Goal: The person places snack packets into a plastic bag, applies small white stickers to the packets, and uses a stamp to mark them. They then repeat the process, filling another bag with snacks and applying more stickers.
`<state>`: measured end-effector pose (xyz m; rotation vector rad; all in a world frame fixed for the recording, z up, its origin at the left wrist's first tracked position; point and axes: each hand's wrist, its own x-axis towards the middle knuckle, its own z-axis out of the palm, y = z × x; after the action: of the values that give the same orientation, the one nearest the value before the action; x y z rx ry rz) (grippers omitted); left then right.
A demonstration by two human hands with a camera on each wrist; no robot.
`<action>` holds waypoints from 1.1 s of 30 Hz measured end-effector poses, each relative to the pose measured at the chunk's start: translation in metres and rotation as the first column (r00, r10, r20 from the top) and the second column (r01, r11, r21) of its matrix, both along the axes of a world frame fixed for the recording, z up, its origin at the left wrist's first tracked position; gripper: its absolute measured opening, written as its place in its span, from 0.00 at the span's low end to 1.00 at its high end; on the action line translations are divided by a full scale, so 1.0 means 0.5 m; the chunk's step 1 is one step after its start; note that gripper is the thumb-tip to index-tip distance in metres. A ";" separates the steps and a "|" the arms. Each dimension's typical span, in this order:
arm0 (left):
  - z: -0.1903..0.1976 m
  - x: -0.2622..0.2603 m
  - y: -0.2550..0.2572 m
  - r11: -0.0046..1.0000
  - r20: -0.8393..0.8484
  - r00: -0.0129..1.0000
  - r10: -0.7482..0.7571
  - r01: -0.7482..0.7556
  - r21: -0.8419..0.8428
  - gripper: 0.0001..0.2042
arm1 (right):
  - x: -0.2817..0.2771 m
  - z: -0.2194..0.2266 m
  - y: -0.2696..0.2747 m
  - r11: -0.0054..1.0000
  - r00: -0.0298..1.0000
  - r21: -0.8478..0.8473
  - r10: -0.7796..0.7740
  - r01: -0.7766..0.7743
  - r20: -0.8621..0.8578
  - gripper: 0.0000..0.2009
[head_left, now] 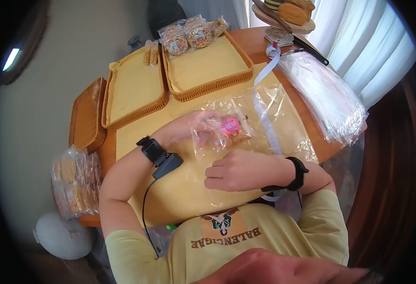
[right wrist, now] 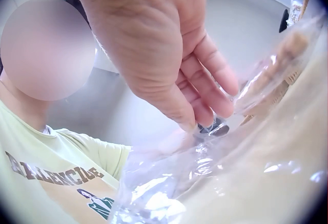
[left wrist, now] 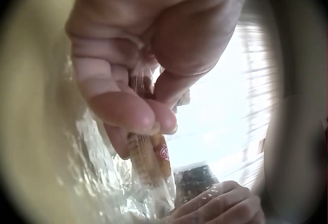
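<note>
A clear plastic bag (head_left: 201, 149) lies across the middle of the work area. Inside it is a brown snack bar with a pink label (head_left: 230, 127), whose brown end (right wrist: 294, 44) shows through the film in the right wrist view. My left hand (head_left: 208, 124), partly seen through the film, pinches the plastic above the snack (left wrist: 146, 160). Nearer my body, my right hand (head_left: 234, 170) is bent over the bag's near part. In the right wrist view its thumb and fingertips come together on the film (right wrist: 169, 183).
Two lined wicker trays (head_left: 208, 92) stand at the back, with bagged snacks (head_left: 189, 35) in the farther one. A smaller wicker tray (head_left: 87, 113) and packed snacks (head_left: 75, 182) are at left. A stack of clear bags (head_left: 321, 94) and white ribbon (head_left: 265, 116) lie right.
</note>
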<state>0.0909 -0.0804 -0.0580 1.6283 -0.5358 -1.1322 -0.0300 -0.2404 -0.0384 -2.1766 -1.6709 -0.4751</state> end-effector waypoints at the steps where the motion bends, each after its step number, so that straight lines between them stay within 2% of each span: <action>1: -0.004 0.002 -0.021 0.998 -0.016 0.999 -0.052 0.051 -0.045 0.21 | 0.000 0.001 -0.001 1.000 1.000 0.003 0.024 -0.024 -0.019 0.05; 2: -0.007 -0.003 -0.040 0.997 -0.015 0.998 -0.063 0.063 -0.046 0.21 | 0.000 0.003 -0.001 0.999 0.998 0.004 0.048 -0.048 -0.039 0.05; 4: -0.009 -0.017 -0.076 0.980 -0.117 0.993 -0.025 0.001 -0.199 0.22 | 0.000 0.002 0.000 0.998 0.997 0.028 0.063 -0.062 -0.036 0.05; 8: -0.032 -0.005 -0.129 0.965 -0.062 0.991 -0.121 0.103 -0.239 0.22 | -0.003 -0.009 0.005 0.990 0.992 0.075 0.121 -0.117 -0.047 0.05; 10: -0.039 -0.009 -0.158 0.968 0.005 1.000 -0.023 0.024 -0.252 0.22 | -0.004 -0.006 0.004 0.991 0.993 0.083 0.106 -0.101 -0.051 0.05; 13: -0.039 0.001 -0.184 0.950 0.077 0.997 0.018 0.007 -0.312 0.21 | -0.001 -0.005 0.000 0.991 0.995 0.109 0.082 -0.075 -0.057 0.05; 14: -0.048 0.000 -0.189 0.950 0.078 0.997 0.018 0.007 -0.313 0.21 | 0.001 -0.005 -0.001 0.990 0.996 0.128 0.065 -0.057 -0.060 0.05; 16: -0.065 -0.006 -0.196 0.923 -0.034 0.985 0.167 -0.169 -0.345 0.21 | 0.002 -0.005 -0.004 0.990 0.997 0.142 0.037 -0.027 -0.070 0.05; 17: -0.065 -0.009 -0.192 0.924 -0.035 0.986 0.166 -0.168 -0.344 0.21 | 0.002 -0.005 -0.007 0.988 0.997 0.156 0.009 0.004 -0.082 0.05; 19: -0.059 -0.014 -0.174 0.950 0.050 0.995 0.084 -0.065 -0.305 0.20 | 0.007 -0.012 -0.008 0.981 0.998 0.193 0.002 0.010 -0.062 0.05; 20: -0.061 -0.014 -0.160 0.951 0.048 0.996 0.078 -0.060 -0.303 0.20 | 0.008 -0.015 -0.008 0.973 0.999 0.229 -0.002 0.012 -0.041 0.06; 22: -0.066 -0.014 -0.132 0.965 0.410 0.912 -0.021 0.126 -0.230 0.20 | 0.006 -0.019 -0.006 0.973 0.999 0.230 -0.018 0.028 -0.042 0.06; 23: -0.067 -0.018 -0.134 0.965 0.410 0.912 -0.024 0.128 -0.230 0.20 | 0.006 -0.020 -0.006 0.973 0.999 0.227 -0.029 0.037 -0.039 0.07; 25: -0.069 -0.027 -0.143 0.924 0.715 0.689 -0.120 0.341 -0.174 0.21 | 0.006 -0.016 -0.006 0.973 0.999 0.229 -0.018 0.027 -0.044 0.07; 26: -0.047 -0.040 -0.153 0.924 0.716 0.688 -0.117 0.340 -0.176 0.21 | 0.006 -0.013 -0.006 0.973 0.999 0.232 -0.004 0.015 -0.049 0.07; 28: -0.002 -0.064 -0.172 0.868 0.809 0.423 -0.407 0.455 0.199 0.23 | 0.005 -0.005 -0.007 0.984 0.998 0.178 -0.015 0.025 -0.056 0.06; 29: -0.010 -0.061 -0.177 0.870 0.811 0.423 -0.404 0.453 0.196 0.23 | 0.005 -0.002 -0.008 0.991 0.997 0.127 -0.030 0.038 -0.064 0.05; 31: -0.033 -0.054 -0.185 0.765 0.931 -0.089 -0.354 0.545 0.343 0.24 | 0.007 -0.007 -0.008 0.989 0.998 0.144 -0.034 0.042 -0.061 0.05; 32: -0.035 -0.048 -0.191 0.768 0.932 -0.088 -0.351 0.542 0.341 0.24 | 0.008 -0.008 -0.007 0.985 0.998 0.164 -0.036 0.046 -0.059 0.05; 33: -0.036 -0.040 -0.198 0.785 0.930 -0.158 -0.331 0.501 0.365 0.25 | 0.009 -0.008 -0.007 0.986 0.998 0.163 -0.033 0.042 -0.059 0.05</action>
<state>0.0709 -0.1791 -0.0760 1.9849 -2.2513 0.0309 -0.0257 -0.2440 -0.0423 -2.0856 -1.5081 -0.5366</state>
